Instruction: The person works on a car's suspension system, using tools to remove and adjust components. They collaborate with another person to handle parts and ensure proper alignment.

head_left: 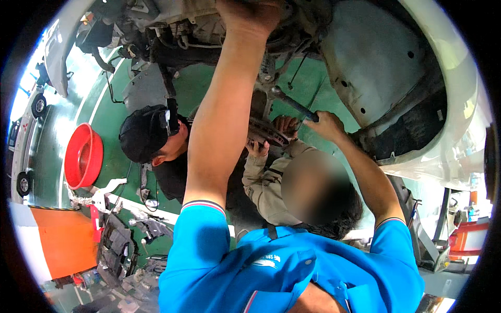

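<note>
My left arm reaches up to the car's underbody, and my left hand (250, 18) is against the dark parts at the top edge, its fingers mostly hidden. My right hand (329, 127) is closed round the end of a dark metal wrench bar (295, 103) with a rounded head. That head rests by the suspension joint (267, 73) in the wheel well. Just below, a co-worker's two hands (258, 148) hold a dark, rusty brake part (269, 130), whose exact kind is unclear.
Two people crouch under the car, one in a black cap (143, 134), one in a beige jacket (266, 182). The white fender (462, 104) curves round the right side. On the green floor at left stand a red basin (83, 156) and removed car parts (117, 242).
</note>
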